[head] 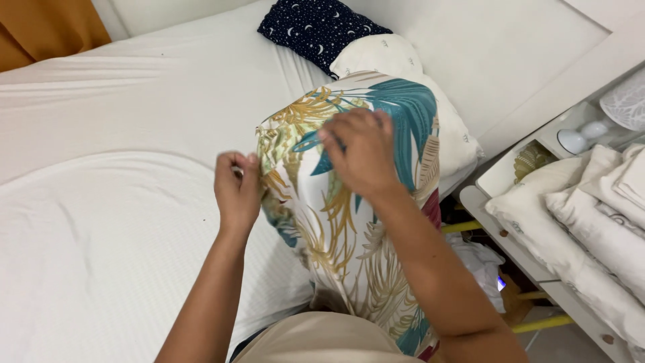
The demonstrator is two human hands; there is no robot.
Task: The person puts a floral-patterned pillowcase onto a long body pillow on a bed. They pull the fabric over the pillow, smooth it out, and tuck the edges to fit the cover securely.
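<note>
Here, the lines as the head view shows them:

Pillow: a plump pillow in a white cotton cover printed with teal and gold palm leaves (349, 222) stands on end at the near edge of the bed, leaning against the person's lap.
Left hand: the left hand (236, 191) grips the cover's upper left corner, its fingers (243, 163) curled shut on a pinch of the printed fabric.
Right hand: the right hand (363, 151) lies over the top of the same pillow, its fingers (336, 131) bent and pressed together on the fabric near the top edge; whether they pinch it or only press cannot be told.
Bed: a bed with a white ribbed sheet (114, 202) spreads to the left and beyond the pillow.
Other pillows: a dark navy pillow with small moons and stars (312, 27) lies at the head of the bed, and a plain cream pillow (376, 54) sits just below it, touching the printed one from behind.
Right side: folded white linen (591, 228) is stacked on a white shelf unit (494, 222) beside the bed.
Corner: an orange curtain (47, 27) hangs at the upper left.
</note>
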